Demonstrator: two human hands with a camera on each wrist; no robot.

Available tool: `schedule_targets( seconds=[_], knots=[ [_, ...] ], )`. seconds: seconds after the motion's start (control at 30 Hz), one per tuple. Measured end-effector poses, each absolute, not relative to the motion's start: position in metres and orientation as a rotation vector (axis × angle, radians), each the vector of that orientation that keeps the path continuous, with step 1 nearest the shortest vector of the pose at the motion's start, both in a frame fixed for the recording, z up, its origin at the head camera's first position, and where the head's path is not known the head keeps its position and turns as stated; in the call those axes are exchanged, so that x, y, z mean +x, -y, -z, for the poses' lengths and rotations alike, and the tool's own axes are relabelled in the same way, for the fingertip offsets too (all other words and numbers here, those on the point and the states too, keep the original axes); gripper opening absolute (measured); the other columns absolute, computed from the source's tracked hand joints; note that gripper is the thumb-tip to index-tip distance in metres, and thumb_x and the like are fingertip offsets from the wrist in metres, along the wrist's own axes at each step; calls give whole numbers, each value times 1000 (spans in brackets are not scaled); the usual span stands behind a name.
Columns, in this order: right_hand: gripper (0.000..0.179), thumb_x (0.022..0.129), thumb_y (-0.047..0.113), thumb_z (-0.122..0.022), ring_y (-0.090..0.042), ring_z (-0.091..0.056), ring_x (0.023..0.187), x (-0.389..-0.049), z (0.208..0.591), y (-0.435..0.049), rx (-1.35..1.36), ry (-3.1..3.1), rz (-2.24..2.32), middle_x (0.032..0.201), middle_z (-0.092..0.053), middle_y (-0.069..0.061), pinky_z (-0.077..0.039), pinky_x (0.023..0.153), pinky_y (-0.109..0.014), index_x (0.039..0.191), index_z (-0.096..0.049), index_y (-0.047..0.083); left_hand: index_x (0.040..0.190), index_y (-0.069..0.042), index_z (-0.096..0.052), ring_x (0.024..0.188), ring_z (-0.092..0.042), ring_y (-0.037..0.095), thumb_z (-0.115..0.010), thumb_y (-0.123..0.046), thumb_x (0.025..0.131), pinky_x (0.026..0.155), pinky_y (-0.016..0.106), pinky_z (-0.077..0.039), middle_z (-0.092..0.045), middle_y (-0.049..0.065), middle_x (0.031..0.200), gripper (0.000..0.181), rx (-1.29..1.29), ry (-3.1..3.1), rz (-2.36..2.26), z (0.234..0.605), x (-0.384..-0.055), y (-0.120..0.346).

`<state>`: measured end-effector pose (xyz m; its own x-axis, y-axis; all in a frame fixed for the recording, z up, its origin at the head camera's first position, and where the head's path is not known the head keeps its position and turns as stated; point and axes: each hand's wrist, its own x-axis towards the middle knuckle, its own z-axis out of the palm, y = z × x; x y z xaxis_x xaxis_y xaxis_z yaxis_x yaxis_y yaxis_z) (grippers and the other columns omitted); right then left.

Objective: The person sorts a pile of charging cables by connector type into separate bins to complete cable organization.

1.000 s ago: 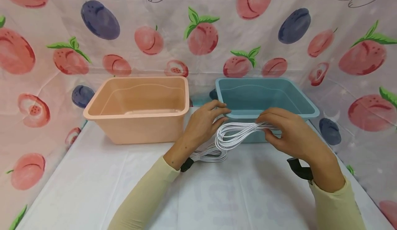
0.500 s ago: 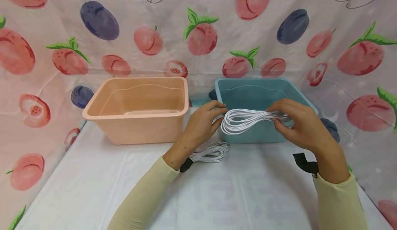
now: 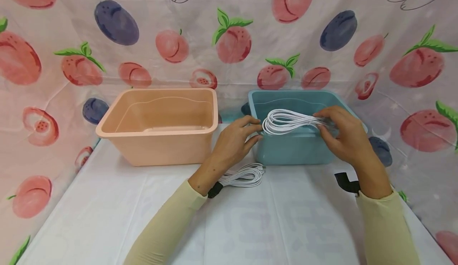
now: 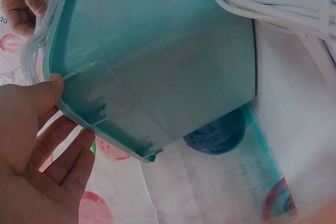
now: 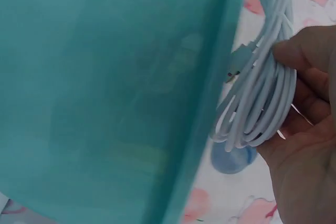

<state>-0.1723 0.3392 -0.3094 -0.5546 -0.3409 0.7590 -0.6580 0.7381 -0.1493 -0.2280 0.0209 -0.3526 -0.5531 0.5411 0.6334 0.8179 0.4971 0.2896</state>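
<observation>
My right hand (image 3: 345, 136) pinches one end of a coiled white cable (image 3: 286, 121) between thumb and fingers. The coil hangs sideways over the near rim of the teal bin (image 3: 293, 149), tied near the hand. In the right wrist view a plug (image 5: 240, 62) shows beside the loops, outside the bin wall. At the bin's near left corner my left hand (image 3: 234, 138) holds the rim, thumb against the outer side and fingers at the lip. A second coiled white cable (image 3: 247, 176) lies on the table under my left wrist, partly hidden by it.
To the left stands a peach-coloured bin (image 3: 168, 149), its inside visible down to the floor. Both bins stand at the back of a white-covered table (image 3: 250, 225). Behind them hangs a fruit-patterned cloth (image 3: 200, 18).
My right hand has lifted the coiled cable from in front of the teal bin up to its near rim, moving slightly right. My left hand has stayed at the bin's corner.
</observation>
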Motion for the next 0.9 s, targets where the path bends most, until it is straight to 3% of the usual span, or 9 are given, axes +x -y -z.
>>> schedule_targets(
  seconds=[0.67,0.9],
  knots=[
    [33,89,-18,-71,-35,-64,110,-190,324,-347,632,2241,-508,117,-69,-18,-31,106,-3,118,-68,-4,128,-17,-78,125,-64,18,-75,-23,101,100,32,-57,-67,3,132,28,-1137,2267,801,353,-228,-21],
    [32,91,-20,-68,-32,-63,114,-193,327,-346,659,2298,-514,115,-68,-15,-31,106,-3,118,-68,-2,128,-16,-78,124,-64,18,-75,-23,101,98,32,-57,-67,3,131,28,-1140,2260,792,353,-228,-21]
  ],
)
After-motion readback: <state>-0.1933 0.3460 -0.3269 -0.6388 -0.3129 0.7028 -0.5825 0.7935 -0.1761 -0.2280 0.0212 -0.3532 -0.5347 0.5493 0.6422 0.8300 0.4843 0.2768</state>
